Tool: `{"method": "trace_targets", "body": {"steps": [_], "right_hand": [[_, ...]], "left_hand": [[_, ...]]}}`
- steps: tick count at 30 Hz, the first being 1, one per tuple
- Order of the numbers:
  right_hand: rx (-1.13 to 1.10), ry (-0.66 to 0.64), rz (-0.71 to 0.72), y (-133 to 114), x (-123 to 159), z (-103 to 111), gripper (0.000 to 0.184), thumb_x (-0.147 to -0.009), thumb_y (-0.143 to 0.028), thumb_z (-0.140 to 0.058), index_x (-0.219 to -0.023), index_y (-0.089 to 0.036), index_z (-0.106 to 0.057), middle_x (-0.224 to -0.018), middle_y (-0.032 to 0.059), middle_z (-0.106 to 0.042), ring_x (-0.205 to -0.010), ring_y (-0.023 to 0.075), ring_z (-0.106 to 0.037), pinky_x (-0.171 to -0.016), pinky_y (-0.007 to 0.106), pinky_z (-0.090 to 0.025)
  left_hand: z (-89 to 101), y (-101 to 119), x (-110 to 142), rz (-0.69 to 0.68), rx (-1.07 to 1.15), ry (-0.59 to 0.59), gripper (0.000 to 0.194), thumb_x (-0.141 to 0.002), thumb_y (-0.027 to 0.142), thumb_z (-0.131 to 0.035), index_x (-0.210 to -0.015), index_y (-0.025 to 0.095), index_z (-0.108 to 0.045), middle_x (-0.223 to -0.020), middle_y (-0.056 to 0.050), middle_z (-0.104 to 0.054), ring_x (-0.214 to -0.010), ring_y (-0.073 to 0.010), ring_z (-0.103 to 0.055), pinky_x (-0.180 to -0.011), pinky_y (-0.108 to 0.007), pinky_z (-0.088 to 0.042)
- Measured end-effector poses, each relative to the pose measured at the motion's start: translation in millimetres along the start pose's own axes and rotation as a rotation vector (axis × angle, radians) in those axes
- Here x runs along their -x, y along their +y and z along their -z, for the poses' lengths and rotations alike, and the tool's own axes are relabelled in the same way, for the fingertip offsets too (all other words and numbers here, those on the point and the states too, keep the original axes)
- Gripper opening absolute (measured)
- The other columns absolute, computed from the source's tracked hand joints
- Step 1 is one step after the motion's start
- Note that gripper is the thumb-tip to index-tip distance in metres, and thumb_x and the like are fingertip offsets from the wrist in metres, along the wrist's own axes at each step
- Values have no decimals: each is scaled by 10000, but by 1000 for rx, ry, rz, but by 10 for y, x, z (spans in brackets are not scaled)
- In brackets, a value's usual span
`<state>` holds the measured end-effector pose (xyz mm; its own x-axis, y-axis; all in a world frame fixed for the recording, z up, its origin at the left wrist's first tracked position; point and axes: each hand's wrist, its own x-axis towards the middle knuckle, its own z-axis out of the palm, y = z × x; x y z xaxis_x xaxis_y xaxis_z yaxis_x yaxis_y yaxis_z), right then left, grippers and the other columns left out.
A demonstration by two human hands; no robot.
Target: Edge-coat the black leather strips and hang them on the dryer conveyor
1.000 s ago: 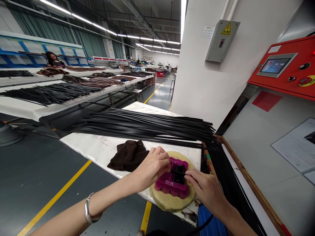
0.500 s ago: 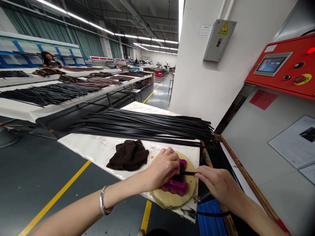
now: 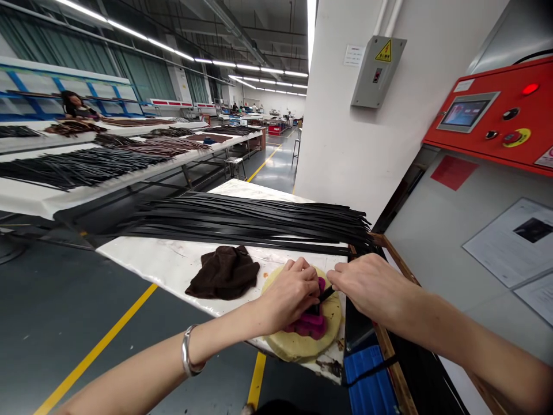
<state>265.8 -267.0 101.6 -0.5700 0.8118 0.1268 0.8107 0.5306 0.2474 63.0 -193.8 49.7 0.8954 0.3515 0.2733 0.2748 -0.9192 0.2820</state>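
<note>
A thin black strap-like strip [image 3: 327, 293] runs between my two hands. My left hand [image 3: 292, 289] is closed, its fingertips pinched on the strip over a magenta tray [image 3: 311, 328] with something black inside. My right hand [image 3: 371, 282] grips the strip just to the right, with its fingers pressed together. The tray rests on a round, pale-yellow pad [image 3: 291, 350]; my left hand covers part of both. What lies under the left fingertips is hidden.
A dark brown cloth [image 3: 224, 274] lies left of the pad on the white table [image 3: 159, 256]. Behind it lie many black strips [image 3: 242, 216]. A red control panel [image 3: 484, 115] and a wooden-edged trough [image 3: 384, 340] are at right. A person [image 3: 75, 106] sits far left.
My right hand has moved up and slightly left, closer to my left hand, so the strip between them now slants upward. My left hand stays over the tray.
</note>
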Motion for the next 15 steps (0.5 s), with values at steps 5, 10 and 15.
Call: {"method": "trace_targets", "body": {"steps": [5,10,15], "right_hand": [[-27,62,-25,50,73,23,281,-799,13,-465,-735,-253,-527,-644,22,-556,-534,186,-446,-532,368,-214],[-422,132,-340,141,234,173,226,-988,-386,-488,-843,-254,-601,-693,2,-606,-616,175,-563,-552,298,-351],[-1309,42,-647,40,342,-217,405,-938,-585,-491,-839,-201,-574,-606,-54,-477,-440,83,-361,-410,225,-253]], "left_hand": [[-74,21,-141,-18,10,-1,90,-889,210,-631,-811,178,-600,-954,-23,-607,-938,-205,-438,-802,-373,-322],[11,-12,-238,-77,-133,209,124,-924,209,-583,-804,176,-584,-951,-33,-599,-942,-204,-446,-795,-382,-330],[8,-28,-136,-199,-500,496,152,-942,93,-500,-845,161,-596,-904,-51,-625,-949,-219,-482,-874,-427,-344]]}}
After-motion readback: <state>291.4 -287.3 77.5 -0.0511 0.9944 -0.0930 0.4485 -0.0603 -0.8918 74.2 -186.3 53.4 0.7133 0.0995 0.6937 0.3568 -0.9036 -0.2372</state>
